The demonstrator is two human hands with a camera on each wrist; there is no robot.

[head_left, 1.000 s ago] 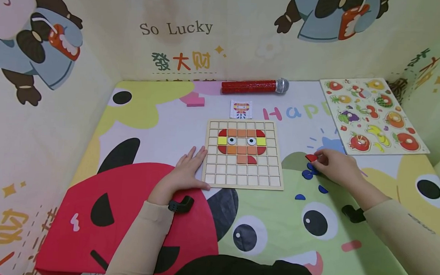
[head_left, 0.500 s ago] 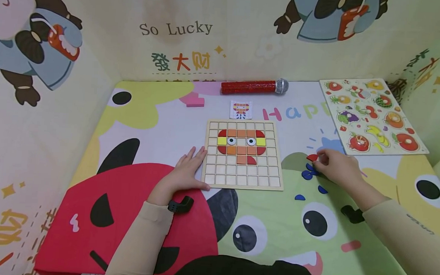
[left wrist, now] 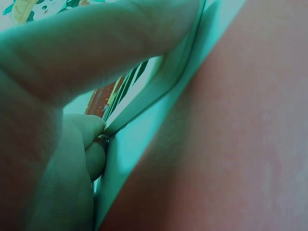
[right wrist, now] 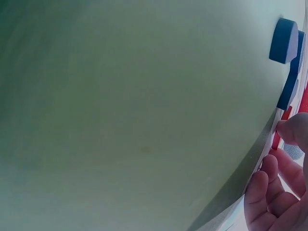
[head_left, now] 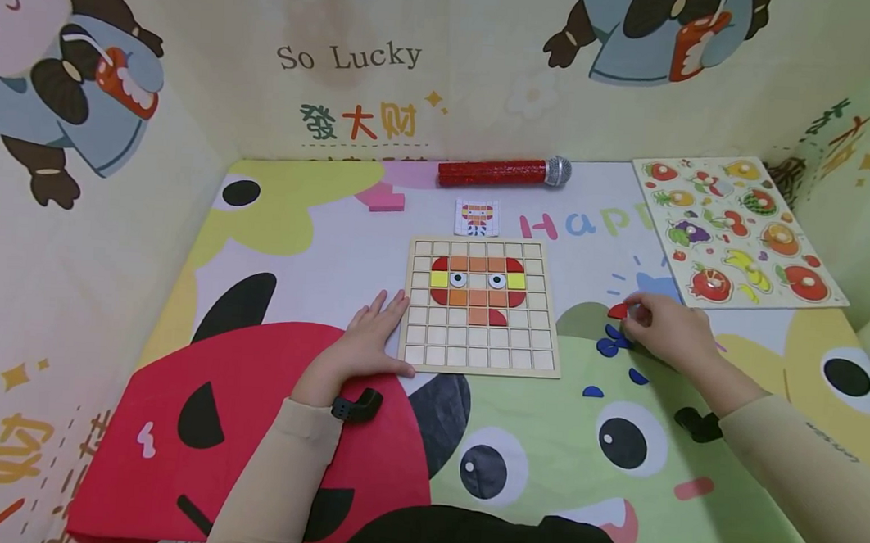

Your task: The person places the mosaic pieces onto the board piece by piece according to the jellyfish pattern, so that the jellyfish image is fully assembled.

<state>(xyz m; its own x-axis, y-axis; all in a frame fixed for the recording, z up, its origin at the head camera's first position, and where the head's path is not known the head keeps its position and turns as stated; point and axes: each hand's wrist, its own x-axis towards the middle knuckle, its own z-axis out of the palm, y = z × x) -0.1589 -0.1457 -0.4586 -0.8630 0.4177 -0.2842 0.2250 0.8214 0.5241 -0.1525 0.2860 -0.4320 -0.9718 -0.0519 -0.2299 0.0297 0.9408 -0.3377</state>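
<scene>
Along the left edge of a wooden grid board (head_left: 480, 371) rests my left hand (head_left: 361, 337), its fingers spread and its thumb at the near corner. In the left wrist view the thumb and fingers lie against the board's side (left wrist: 144, 103). Red, orange and yellow tiles plus two eye tiles form a face in the grid. My right hand (head_left: 661, 328) pinches a red quarter-circle tile (head_left: 617, 311) between thumb and forefinger, right of the board. Beneath it lies a cluster of blue tiles (head_left: 607, 347); the right wrist view shows a thick blue tile (right wrist: 283, 41) close by.
Two blue half-round tiles (head_left: 593, 391) lie nearer the person. A small picture card (head_left: 476, 217) sits behind the board, with a red microphone (head_left: 492, 172) farther back. A fruit puzzle board (head_left: 709, 245) occupies the back right. A pink block (head_left: 387, 202) lies at the back left.
The right hand has shifted very slightly to the right with the red tile, which has turned a little. The left hand stays in place.
</scene>
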